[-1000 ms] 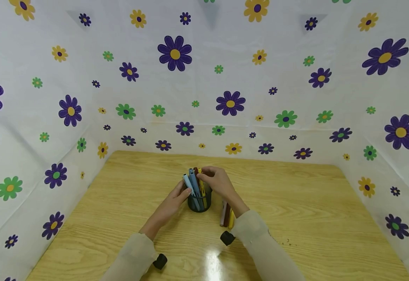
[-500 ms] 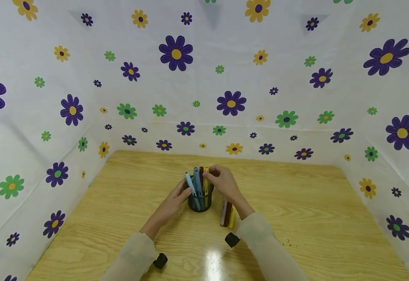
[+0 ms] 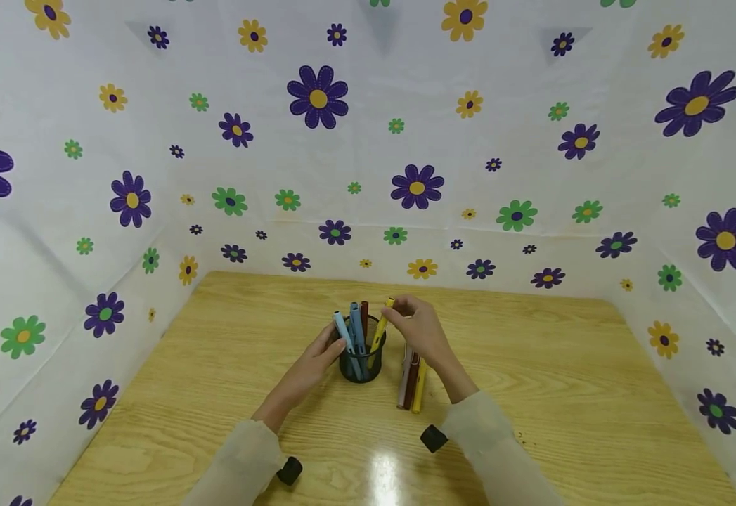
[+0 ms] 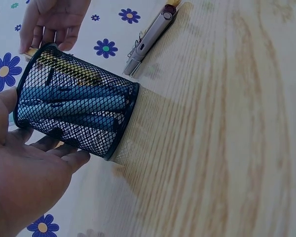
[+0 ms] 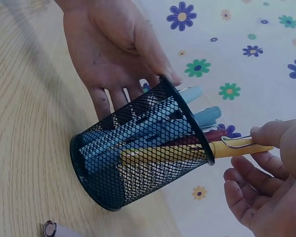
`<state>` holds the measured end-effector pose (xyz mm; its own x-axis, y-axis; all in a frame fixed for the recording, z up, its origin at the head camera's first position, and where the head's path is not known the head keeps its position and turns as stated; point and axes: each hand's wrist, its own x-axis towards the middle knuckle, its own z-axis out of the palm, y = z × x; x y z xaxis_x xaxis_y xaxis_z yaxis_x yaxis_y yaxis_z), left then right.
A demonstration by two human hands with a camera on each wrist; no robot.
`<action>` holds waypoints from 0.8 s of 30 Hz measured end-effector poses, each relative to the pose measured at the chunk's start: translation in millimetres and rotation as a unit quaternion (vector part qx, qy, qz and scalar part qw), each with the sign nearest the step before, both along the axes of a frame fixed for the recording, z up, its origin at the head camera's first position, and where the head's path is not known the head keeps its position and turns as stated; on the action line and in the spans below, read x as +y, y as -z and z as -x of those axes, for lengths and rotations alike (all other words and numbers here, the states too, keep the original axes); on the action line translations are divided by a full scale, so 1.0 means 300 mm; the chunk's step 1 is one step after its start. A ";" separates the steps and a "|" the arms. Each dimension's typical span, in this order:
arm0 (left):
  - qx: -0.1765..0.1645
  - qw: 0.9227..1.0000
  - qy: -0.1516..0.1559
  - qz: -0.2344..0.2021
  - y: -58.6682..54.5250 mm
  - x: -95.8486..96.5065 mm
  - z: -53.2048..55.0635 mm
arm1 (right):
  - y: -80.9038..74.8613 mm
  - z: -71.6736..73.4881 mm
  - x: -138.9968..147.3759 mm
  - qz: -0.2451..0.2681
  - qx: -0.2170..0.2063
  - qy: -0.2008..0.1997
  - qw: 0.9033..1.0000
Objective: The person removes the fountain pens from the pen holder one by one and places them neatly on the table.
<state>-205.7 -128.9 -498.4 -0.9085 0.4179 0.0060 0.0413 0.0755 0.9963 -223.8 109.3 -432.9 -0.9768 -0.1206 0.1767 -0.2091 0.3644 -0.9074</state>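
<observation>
A black mesh pen cup (image 3: pixel 360 371) stands on the table with several capped pens in it. My left hand (image 3: pixel 307 367) holds the cup from its left side, thumb at the rim and fingers behind the mesh. Between thumb and fingers, my right hand (image 3: pixel 421 327) pinches the top of a yellow pen (image 5: pixel 241 147) by its wire clip. That pen's lower part is inside the cup and it leans right. Light blue (image 3: pixel 344 327), blue (image 3: pixel 356 323) and dark red pens (image 3: pixel 364 313) also stand in the cup.
Right of the cup, a pinkish-grey pen (image 3: pixel 403 385), a dark red pen (image 3: pixel 411 386) and a yellow pen (image 3: pixel 419 393) lie side by side on the wooden table (image 3: pixel 247 309). White flower-printed cloth (image 3: pixel 368 140) walls the back and sides.
My right hand has moved right, tilting the yellow pen away from the dark red one in the cup. The left hand keeps its hold on the cup.
</observation>
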 end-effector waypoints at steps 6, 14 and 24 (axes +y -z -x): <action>-0.006 1.000 -0.004 0.002 0.003 0.000 0.003 | -0.005 -0.009 0.037 0.043 -0.022 -0.006 0.999; -0.003 1.000 -0.005 0.003 0.001 -0.001 -0.001 | -0.003 -0.022 0.090 0.074 -0.030 0.001 0.997; 0.002 1.000 0.001 -0.002 -0.004 -0.002 -0.001 | -0.005 -0.035 0.149 0.113 -0.037 0.004 0.993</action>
<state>-205.4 -129.5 -497.1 -0.9079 0.4191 0.0114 0.0455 0.0716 0.9964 -213.3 153.9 -431.4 -0.9888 -0.0790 0.1267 -0.1374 0.1504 -0.9790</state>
